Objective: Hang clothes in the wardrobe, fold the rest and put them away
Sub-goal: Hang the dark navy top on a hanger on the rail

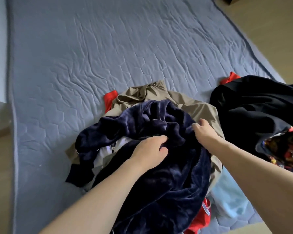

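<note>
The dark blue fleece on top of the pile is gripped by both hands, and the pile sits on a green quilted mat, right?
Not quite: the head view shows the quilted mat is blue-grey. Both the left hand and the right hand do grip the dark blue fleece.

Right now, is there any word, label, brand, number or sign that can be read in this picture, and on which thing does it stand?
No text can be read.
Label on the red garment, at its edge: a pale strip, any print too blurred to read.
Patterned fabric under the black garment: colourful print, no letters that I can make out.
Navy velvet garment, held by both hands: no visible label.
</note>
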Tool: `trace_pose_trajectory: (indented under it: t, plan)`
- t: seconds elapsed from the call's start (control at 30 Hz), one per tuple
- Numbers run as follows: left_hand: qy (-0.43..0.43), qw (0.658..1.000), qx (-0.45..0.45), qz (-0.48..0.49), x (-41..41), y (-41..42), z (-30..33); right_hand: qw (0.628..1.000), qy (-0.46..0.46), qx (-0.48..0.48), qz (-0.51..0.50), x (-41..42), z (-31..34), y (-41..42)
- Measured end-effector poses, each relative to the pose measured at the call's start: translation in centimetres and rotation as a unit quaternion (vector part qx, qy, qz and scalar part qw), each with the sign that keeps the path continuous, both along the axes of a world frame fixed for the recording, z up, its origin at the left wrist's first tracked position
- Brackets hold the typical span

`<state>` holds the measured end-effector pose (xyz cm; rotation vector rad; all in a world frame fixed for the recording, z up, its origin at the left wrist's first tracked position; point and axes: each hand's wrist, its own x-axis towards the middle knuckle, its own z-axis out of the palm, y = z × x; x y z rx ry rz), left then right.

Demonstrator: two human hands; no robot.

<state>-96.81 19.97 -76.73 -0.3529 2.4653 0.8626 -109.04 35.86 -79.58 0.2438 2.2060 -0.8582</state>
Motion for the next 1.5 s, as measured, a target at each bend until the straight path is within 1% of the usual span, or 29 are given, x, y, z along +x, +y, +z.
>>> trace_pose_trajectory:
  t: [0.03,0.07,0.1,0.2,0.23,0.3,0.33,0.37,0.4,0.47,0.5,0.53,0.6,0.67,0.73,0.8,0.87,0.9,0.93,1.03,1.1,1.13,1.2,1.27,1.33,1.37,1.43,1.47,1.5]
  plan:
    - [-0.008,1.0,0.01,-0.013,1.2,0.1,0.6,0.998,-0.028,-0.022,-0.054,-0.2,-0.2,-0.6]
    - [-0.02,0.999,0.022,-0.022,2.3,0.2,1.3,0.995,-0.05,-0.041,-0.081,-0.4,-0.5,-1.0]
    - [-0.034,0.998,0.038,-0.026,3.2,0.3,1.8,0.993,-0.066,-0.055,-0.078,-0.4,-0.9,-1.3]
    - [-0.105,0.987,0.12,-0.021,4.6,0.3,3.9,0.992,-0.095,-0.074,-0.027,0.6,0.4,-2.8]
    - [-0.139,0.979,0.146,-0.027,4.5,0.1,4.4,0.992,-0.103,-0.074,0.011,0.8,0.7,-3.1]
    - [-0.193,0.966,0.16,-0.062,3.4,-1.0,4.6,0.991,-0.1,-0.024,0.087,1.2,0.7,-3.7]
    - [-0.195,0.968,0.144,-0.07,2.4,-1.7,4.2,0.989,-0.089,0.014,0.119,1.3,0.8,-4.0]
    - [-0.18,0.976,0.112,-0.056,1.1,-2.4,3.7,0.985,-0.081,0.052,0.144,1.5,0.7,-4.2]
    - [-0.149,0.986,0.062,-0.028,-0.4,-3.2,3.1,0.981,-0.078,0.074,0.162,1.8,1.0,-4.4]
    - [-0.073,0.996,-0.039,0.033,-3.8,-4.5,1.6,0.976,-0.096,0.081,0.18,2.1,1.3,-4.5]
    - [-0.048,0.995,-0.074,0.047,-5.5,-4.9,1.0,0.971,-0.108,0.085,0.194,2.3,1.6,-4.5]
    - [-0.028,0.994,-0.1,0.042,-7.0,-5.0,0.3,0.964,-0.12,0.097,0.217,2.7,1.9,-4.6]
    - [-0.001,0.99,-0.138,0.0,-9.7,-4.9,-1.0,0.949,-0.121,0.118,0.266,3.4,1.9,-4.6]
    - [0.011,0.988,-0.145,-0.054,-11.6,-4.1,-2.0,0.94,-0.129,0.113,0.295,4.1,1.3,-4.6]
    - [-0.015,0.977,-0.166,-0.129,-12.3,-3.1,-3.0,0.928,-0.152,0.109,0.323,4.6,1.3,-4.2]
    - [-0.069,0.943,-0.233,-0.227,-11.9,-2.3,-3.8,0.905,-0.173,0.128,0.366,4.7,1.9,-3.6]
    - [-0.101,0.909,-0.292,-0.281,-10.9,-2.2,-4.6,0.884,-0.186,0.148,0.404,4.6,2.7,-3.2]
    - [-0.094,0.903,-0.306,-0.286,-10.4,-2.5,-4.7,0.874,-0.19,0.154,0.419,4.5,3.1,-3.1]
    - [-0.072,0.905,-0.308,-0.284,-9.8,-2.9,-4.6,0.863,-0.193,0.161,0.437,4.3,3.6,-3.0]
    - [0.026,0.923,-0.272,-0.272,-6.8,-4.1,-3.0,0.833,-0.172,0.187,0.491,3.9,5.4,-2.6]
    - [0.055,0.929,-0.251,-0.265,-3.8,-5.3,-0.7,0.818,-0.153,0.197,0.519,4.1,7.6,-2.5]
    - [0.061,0.931,-0.247,-0.26,-2.5,-5.9,0.4,0.818,-0.14,0.198,0.521,4.1,8.5,-2.7]
    - [0.04,0.942,-0.237,-0.236,0.3,-7.2,3.2,0.837,-0.109,0.185,0.504,4.6,10.4,-3.3]
    - [0.003,0.967,-0.194,-0.163,3.2,-7.8,6.4,0.867,-0.053,0.169,0.467,5.5,12.5,-4.1]
    - [-0.035,0.991,-0.122,-0.034,6.3,-7.8,9.4,0.91,0.048,0.131,0.391,6.3,14.6,-4.5]
    - [-0.032,0.995,-0.09,0.041,7.7,-7.7,11.0,0.921,0.098,0.106,0.362,6.8,15.6,-4.9]
    - [-0.009,0.985,-0.074,0.154,10.4,-8.3,14.6,0.923,0.147,0.07,0.349,8.1,18.5,-6.0]
    - [0.006,0.975,-0.063,0.212,11.9,-8.4,16.4,0.92,0.148,0.064,0.356,9.3,20.0,-6.5]
    - [0.04,0.958,-0.052,0.28,13.4,-8.5,18.0,0.917,0.147,0.058,0.367,10.5,21.5,-7.0]
